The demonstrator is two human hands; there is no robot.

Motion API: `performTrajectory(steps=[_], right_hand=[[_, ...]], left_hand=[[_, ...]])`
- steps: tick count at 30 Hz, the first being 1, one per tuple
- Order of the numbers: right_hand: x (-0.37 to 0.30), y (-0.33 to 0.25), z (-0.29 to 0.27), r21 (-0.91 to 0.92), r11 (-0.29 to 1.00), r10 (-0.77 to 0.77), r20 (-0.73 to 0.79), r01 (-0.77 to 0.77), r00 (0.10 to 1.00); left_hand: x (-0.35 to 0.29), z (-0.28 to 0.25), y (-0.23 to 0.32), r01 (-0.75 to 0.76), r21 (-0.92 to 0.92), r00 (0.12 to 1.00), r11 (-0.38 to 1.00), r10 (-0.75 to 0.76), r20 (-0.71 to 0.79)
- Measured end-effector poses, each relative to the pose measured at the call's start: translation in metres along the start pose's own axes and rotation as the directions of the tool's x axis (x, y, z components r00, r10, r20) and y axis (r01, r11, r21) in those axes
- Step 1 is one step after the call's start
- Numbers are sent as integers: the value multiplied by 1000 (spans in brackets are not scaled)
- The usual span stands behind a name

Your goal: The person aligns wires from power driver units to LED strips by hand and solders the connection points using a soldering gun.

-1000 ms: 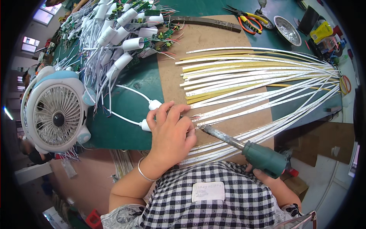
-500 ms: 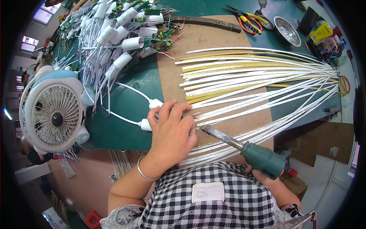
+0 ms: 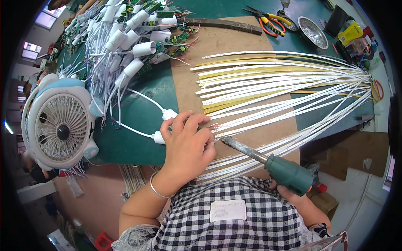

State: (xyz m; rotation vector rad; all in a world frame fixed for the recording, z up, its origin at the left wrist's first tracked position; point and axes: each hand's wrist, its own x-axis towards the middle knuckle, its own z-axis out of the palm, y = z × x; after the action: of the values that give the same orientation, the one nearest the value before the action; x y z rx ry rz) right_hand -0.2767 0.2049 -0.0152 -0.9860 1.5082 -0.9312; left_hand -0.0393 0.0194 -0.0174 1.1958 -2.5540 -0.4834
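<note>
My left hand is palm down with its fingers curled, over the ends of two white corded caps. What its fingers hold is hidden beneath them; thin reddish wires show just past the fingertips. Right beside them lie the left ends of white LED strips. In my right hand is a soldering iron with a green handle, mostly covering that hand. The iron's dark tip sits close to the strip ends and wires, near my left thumb; whether it touches them I cannot tell.
Corded white housings with green circuit boards are heaped at the back left, above a white and blue fan. Brown board lies under the strips. Pliers, a metal bowl and a yellow bottle stand back right.
Both hands and the soldering iron hold nearly the same place. The whole view has shifted very slightly; nothing has been picked up or let go.
</note>
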Motion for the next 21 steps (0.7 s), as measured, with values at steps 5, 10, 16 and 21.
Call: performTrajectory(steps=[5,10,16,21], right_hand=[[3,2,-2,-227,973,-29,34,36,999],[4,4,-1,-261,963,-57,53,69,997],[4,-2,5,-125,989,76,15,-74,997],[8,-3,2,-267,963,-25,71,44,997]], left_hand=[[0,4,1,-6,26,999,1000,7,-33],[2,3,1,-7,29,1000,1000,7,-8],[4,1,0,-22,29,1000,999,22,5],[7,1,-1,-61,25,998,998,61,26]])
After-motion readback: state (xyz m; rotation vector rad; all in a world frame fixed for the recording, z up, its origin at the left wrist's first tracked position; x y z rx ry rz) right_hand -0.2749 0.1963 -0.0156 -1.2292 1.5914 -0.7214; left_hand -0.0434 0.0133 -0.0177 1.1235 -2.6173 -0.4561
